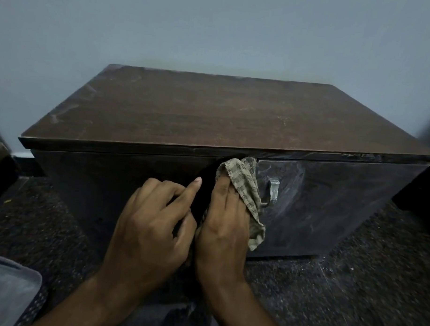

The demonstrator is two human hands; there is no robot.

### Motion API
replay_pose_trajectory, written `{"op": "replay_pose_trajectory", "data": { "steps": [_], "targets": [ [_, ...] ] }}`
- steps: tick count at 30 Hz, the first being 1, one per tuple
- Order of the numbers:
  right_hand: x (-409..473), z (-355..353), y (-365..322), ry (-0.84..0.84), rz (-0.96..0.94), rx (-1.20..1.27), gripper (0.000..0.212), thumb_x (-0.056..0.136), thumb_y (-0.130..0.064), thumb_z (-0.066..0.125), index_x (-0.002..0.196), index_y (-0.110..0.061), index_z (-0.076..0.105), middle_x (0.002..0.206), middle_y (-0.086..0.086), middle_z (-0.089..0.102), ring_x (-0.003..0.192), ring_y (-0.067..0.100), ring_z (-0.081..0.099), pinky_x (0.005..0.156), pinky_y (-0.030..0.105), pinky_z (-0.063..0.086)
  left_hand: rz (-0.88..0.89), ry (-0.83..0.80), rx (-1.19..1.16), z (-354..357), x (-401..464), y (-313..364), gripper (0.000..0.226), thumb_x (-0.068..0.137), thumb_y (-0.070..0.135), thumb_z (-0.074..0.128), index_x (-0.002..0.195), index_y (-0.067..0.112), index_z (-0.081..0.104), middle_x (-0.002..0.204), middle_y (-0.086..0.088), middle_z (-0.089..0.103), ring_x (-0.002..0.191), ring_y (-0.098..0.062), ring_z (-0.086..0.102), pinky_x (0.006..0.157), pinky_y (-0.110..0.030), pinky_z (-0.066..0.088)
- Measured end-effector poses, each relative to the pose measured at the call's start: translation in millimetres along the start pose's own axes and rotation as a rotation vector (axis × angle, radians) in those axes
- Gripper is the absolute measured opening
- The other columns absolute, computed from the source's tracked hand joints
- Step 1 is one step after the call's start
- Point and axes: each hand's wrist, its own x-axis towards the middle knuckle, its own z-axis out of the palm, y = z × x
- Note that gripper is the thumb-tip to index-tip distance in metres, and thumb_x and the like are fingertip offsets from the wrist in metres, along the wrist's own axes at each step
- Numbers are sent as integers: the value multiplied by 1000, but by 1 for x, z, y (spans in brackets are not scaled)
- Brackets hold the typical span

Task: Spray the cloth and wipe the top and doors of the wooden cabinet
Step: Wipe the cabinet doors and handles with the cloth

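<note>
**Cloth held at cabinet front, centre seam**

Wooden cabinet (210,114) is seen from above and in front; dark brown top, pale scuffs along its left edge. All positions are given relative to the cabinet.

- Checked cloth (244,188) is bunched against the front, just under the top's lip, at the gap between the two doors. Part of it hangs down beside the right door's inner edge
- Right hand (226,226) is laid over the cloth, fingers pressed together and curled into the fabric; fingertips are hidden by it
- Left hand (153,219) is placed in front of the left door (110,195), touching the right hand at the thumb side. Index finger is extended toward the gap, other fingers curled inward; whether anything is pinched cannot be told
- Right door (329,203) is streaked with whitish smears; metal handle (272,191) is mounted near its inner edge, just beside the cloth
- Speckled dark floor (351,289) lies under the cabinet, grey wall (213,28) behind it
</note>
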Motion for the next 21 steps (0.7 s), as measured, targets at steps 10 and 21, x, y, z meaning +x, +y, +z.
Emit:
{"op": "replay_pose_trajectory", "data": {
  "steps": [10,21],
  "targets": [
    [2,-2,14,49,-80,36,61,90,-4,59,148,2,39,138,26,56,130,38,55,107,46,45,-3,34,-33,3,2,-1,46,88,9,58,133,6,61,92,-3,63,78,-24,54,68,-45,48],
    [12,-6,12,27,-100,37,48,92,-18,50,137,-3,51,111,16,69,96,32,69,80,38,55,2,-20,11,-4,4,5,52,84,7,59,136,6,58,96,-2,63,82,-23,54,68,-45,47]
  ]
}}
